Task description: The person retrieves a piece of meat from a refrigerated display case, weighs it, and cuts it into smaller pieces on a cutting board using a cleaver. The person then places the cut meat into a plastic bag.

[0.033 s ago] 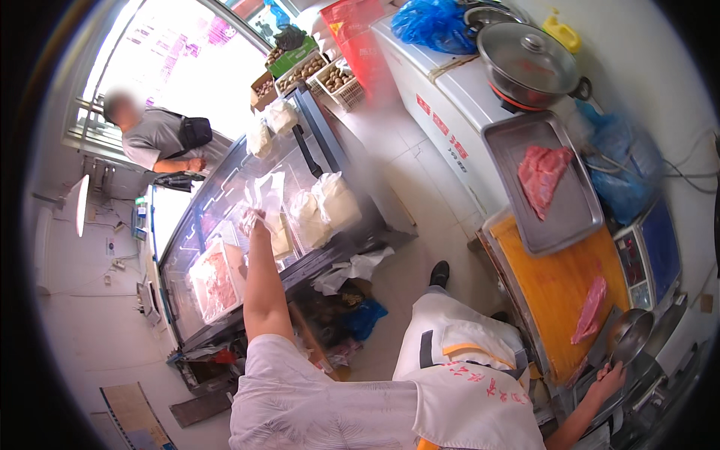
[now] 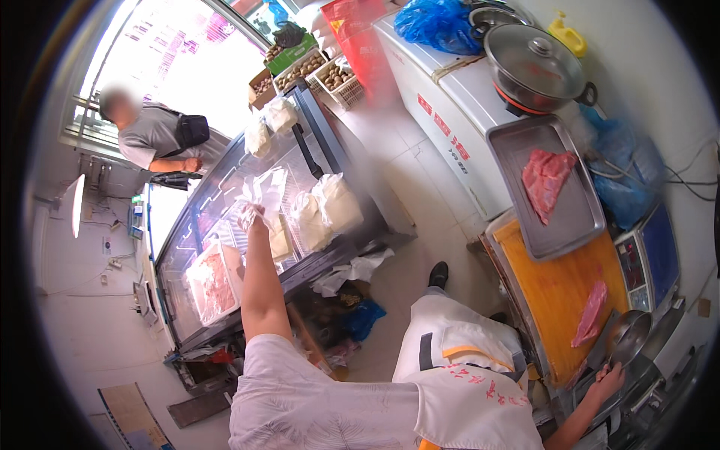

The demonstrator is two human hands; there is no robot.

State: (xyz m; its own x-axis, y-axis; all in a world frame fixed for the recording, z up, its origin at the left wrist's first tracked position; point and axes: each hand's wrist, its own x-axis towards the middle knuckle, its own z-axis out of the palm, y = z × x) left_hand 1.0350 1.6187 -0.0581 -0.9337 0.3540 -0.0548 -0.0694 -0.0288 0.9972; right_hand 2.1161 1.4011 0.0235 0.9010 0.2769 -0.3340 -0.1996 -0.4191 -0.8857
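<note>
At the lower right of the frame, the right hand (image 2: 610, 380) bends its fingers just beside a round metal bowl (image 2: 630, 335); whether it grips anything cannot be told. Next to the bowl, a long strip of pink meat (image 2: 591, 313) lies on a yellow-brown board (image 2: 553, 296), and above that a grey metal tray (image 2: 566, 238) holds a larger piece of red meat (image 2: 547, 182). Left of centre, the left hand (image 2: 253, 217), at the end of an outstretched arm, pinches a thin, see-through plastic bag (image 2: 268, 187) over the display case (image 2: 217, 201). White bagged bundles (image 2: 337, 201) sit to its right, a white tub of pinkish meat (image 2: 215, 283) to its lower left. Farther off, at upper left, another person (image 2: 154, 139) stands across the case.
</note>
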